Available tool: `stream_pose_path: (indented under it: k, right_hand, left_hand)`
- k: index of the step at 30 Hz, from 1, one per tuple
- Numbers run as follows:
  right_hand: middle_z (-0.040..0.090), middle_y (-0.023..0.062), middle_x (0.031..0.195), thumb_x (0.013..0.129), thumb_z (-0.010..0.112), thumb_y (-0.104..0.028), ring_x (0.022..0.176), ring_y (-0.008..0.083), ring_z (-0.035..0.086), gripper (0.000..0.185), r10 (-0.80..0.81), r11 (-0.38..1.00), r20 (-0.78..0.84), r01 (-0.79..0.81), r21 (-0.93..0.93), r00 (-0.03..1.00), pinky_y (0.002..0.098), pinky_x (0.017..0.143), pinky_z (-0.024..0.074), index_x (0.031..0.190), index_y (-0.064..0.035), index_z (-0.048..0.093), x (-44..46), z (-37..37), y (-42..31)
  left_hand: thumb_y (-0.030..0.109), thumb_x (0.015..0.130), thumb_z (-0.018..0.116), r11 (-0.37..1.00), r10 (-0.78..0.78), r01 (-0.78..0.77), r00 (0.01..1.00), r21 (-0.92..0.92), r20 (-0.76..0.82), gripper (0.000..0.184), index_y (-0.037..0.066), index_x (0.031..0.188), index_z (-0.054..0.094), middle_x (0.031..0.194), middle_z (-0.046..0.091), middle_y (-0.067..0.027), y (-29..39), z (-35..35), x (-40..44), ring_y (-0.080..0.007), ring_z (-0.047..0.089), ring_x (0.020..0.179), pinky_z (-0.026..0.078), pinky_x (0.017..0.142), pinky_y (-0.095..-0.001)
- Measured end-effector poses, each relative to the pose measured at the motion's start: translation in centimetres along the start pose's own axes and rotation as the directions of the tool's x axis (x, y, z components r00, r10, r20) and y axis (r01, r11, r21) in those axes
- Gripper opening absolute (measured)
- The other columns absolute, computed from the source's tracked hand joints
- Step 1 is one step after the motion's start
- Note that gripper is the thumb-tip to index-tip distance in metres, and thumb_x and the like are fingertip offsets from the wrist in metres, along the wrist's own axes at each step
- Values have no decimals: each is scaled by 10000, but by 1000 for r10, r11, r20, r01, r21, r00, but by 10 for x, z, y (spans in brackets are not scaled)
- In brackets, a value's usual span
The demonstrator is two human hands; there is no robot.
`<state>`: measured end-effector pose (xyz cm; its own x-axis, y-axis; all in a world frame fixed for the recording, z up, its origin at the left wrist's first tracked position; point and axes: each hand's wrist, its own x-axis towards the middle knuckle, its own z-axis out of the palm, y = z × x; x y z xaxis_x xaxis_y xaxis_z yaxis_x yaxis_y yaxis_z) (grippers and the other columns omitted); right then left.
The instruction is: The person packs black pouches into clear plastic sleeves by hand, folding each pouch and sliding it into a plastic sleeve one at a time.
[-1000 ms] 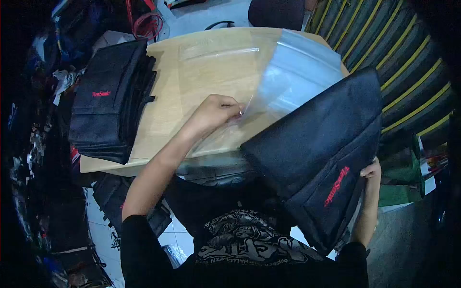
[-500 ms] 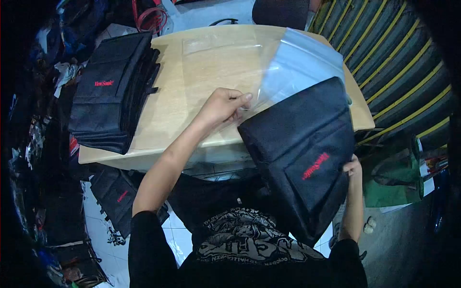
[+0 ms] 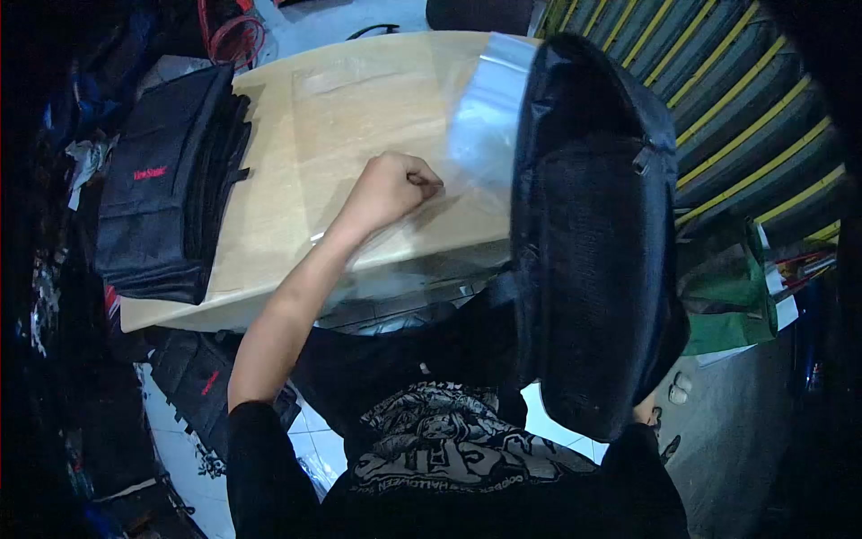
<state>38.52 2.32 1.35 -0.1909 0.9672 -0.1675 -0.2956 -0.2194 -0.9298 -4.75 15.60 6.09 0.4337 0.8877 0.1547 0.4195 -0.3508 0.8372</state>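
My left hand (image 3: 391, 190) is closed in a pinch on the edge of a clear plastic bag (image 3: 417, 214), which lies across the table's front edge. To its right stands a black laptop bag (image 3: 597, 269), tipped upright with its zipped opening gaping toward me. My right hand (image 3: 644, 411) is behind the lower right of this bag and supports it; its fingers are hidden. Behind the laptop bag, a pile of bluish clear plastic bags (image 3: 489, 112) is partly covered.
A stack of black ViewSonic bags (image 3: 153, 198) sits on the left of the wooden table (image 3: 260, 207). Another black bag (image 3: 193, 382) is lower left, below the tabletop. A green bag (image 3: 732, 314) and yellow-striped dark material (image 3: 745, 117) are at the right.
The black laptop bag has been turned and raised, from its logo face showing to its open zipped side showing. My left hand has shifted left with the plastic. The view has moved slightly.
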Motion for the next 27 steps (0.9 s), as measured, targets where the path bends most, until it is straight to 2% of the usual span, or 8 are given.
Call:
stream_pose_path:
  k: [3,8,12,13,19,24,25,27]
  right_hand:
    - [621,250,1128,392,666,68,1031,330,619,850,49,999,24,-49,0,999,405,938,472,1219,150,490,14,12,9]
    - [617,251,1135,393,674,68,1042,327,614,865,50,997,33,-52,62,998,404,948,462,1231,151,478,18,9,19]
    - [614,252,1140,394,680,68,1051,325,609,876,11,993,41,-15,114,999,404,957,454,1240,152,468,5,-8,20]
    - [613,252,1142,394,682,68,1054,324,608,879,3,992,47,-9,127,999,404,959,452,1242,152,466,3,-9,20]
    - [609,254,1150,396,691,69,1067,321,602,897,23,985,183,-54,166,983,403,972,441,1256,154,451,4,-4,16]
    - [605,255,1157,397,699,69,1079,319,597,912,215,949,378,-285,139,901,402,983,431,1268,155,439,27,35,22]
    - [604,255,1159,398,701,69,1081,318,596,915,271,933,398,-341,116,876,402,985,429,1270,155,437,33,50,20]
    - [602,262,1157,414,700,75,1081,316,596,911,392,888,364,-451,91,845,401,989,426,1278,159,423,42,81,10]
  left_hand:
    - [-31,798,594,992,-32,36,999,124,-36,170,-4,923,706,825,707,-125,8,6,-1,-162,664,752,515,689,-283]
    - [62,837,624,971,20,-19,1000,239,-1,170,15,989,682,864,683,-180,8,11,-8,-264,675,779,525,713,-351]
    - [135,852,620,913,332,-304,942,273,-59,135,23,900,679,775,642,-214,0,18,-10,-382,626,742,513,682,-407]
    - [132,857,616,910,242,-224,970,349,-10,127,30,905,676,806,646,-210,1,18,-9,-375,631,757,511,681,-406]
    - [31,830,605,921,384,-390,910,-9,-158,165,8,986,657,850,642,-217,-9,16,-17,-359,638,769,503,678,-401]
    - [-10,783,580,948,318,-303,925,100,-207,195,-15,961,660,789,628,-204,-12,28,-14,-356,625,713,495,659,-397]
    - [12,778,568,931,284,-218,937,292,-205,201,-8,945,678,762,633,-191,-24,32,-10,-339,631,690,492,634,-387]
    - [30,776,556,976,-93,122,983,180,-161,219,0,943,693,790,656,-194,-9,29,-13,-313,652,707,500,627,-362]
